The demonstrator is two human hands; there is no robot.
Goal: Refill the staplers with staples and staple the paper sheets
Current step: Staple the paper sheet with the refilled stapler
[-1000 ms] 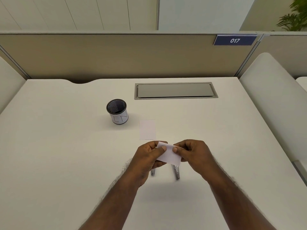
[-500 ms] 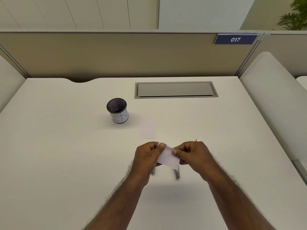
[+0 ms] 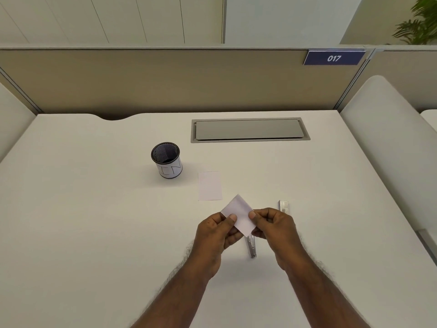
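**Small paper slip pinched between both hands above the desk**

The white desk [image 3: 94, 221] fills the view, backed at 12 o'clock by a beige partition [image 3: 153, 81] carrying a blue sign [image 3: 334, 58] marked 017. A grey cable hatch [image 3: 250, 129] is set flush into the desk at 12 o'clock from the hands. At about 10 o'clock from them stands a black mesh pen cup [image 3: 166, 159] wrapped in a white label, upright and well apart from everything else.

The left hand [image 3: 216, 235] and the right hand [image 3: 275, 229] meet near the desk's middle, each pinching thumb against forefinger on the held paper sheet [image 3: 239, 214]. This small white slip is turned like a diamond, one corner pointing to 12 o'clock; the left hand grips its 8 o'clock edge, the right its 3 o'clock corner, and the slip sits between and slightly beyond the fingertips.

A second paper sheet [image 3: 210, 185] lies flat on the desk just past the held one, at 11 o'clock from the hands. A silver stapler [image 3: 251, 246] lies on the desk under the hands, showing at 6 o'clock between the wrists, its far end hidden by the slip. A small clear staple box [image 3: 283, 205] rests at 1 o'clock, just beyond the right hand's knuckles.
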